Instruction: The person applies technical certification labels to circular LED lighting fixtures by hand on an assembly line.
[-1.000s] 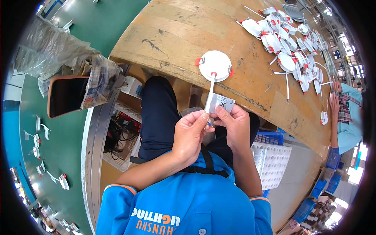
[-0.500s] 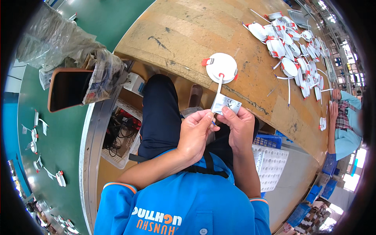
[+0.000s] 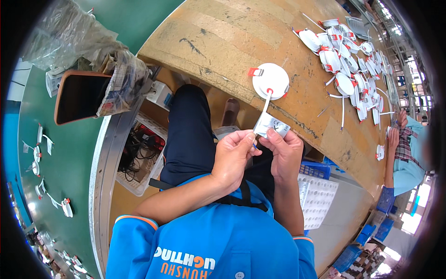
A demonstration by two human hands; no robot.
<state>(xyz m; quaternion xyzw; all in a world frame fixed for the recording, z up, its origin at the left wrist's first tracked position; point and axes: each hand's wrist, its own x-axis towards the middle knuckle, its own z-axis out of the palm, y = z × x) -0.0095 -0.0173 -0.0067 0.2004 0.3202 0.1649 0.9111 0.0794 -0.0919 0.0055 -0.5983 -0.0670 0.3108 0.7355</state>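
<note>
A round white downlight (image 3: pixel 271 79) with red-tipped spring clips lies on the wooden table near its front edge. Its white cable (image 3: pixel 266 106) runs over the edge toward me. Pinched in my left hand (image 3: pixel 232 159) is the lower end of that cable, where a bit of blue wire shows beside the fingertips. My right hand (image 3: pixel 284 151) is closed on a silvery-white printed label (image 3: pixel 275 124) at the cable, thumb on its face. The two hands nearly touch. Whether the label sticks to the cable all round is hidden by my fingers.
A pile of similar downlights (image 3: pixel 346 65) covers the table's far right. Beside it sits a co-worker in light blue (image 3: pixel 408 162). At left, a phone (image 3: pixel 82 97) hangs by a plastic-wrapped stand over a green conveyor (image 3: pixel 76 167) with several lights. A white perforated tray (image 3: pixel 318 200) stands low at right.
The view has shifted slightly, so the downlight and the pile appear a little farther right. The label is tilted a little differently; both hands keep their hold.
</note>
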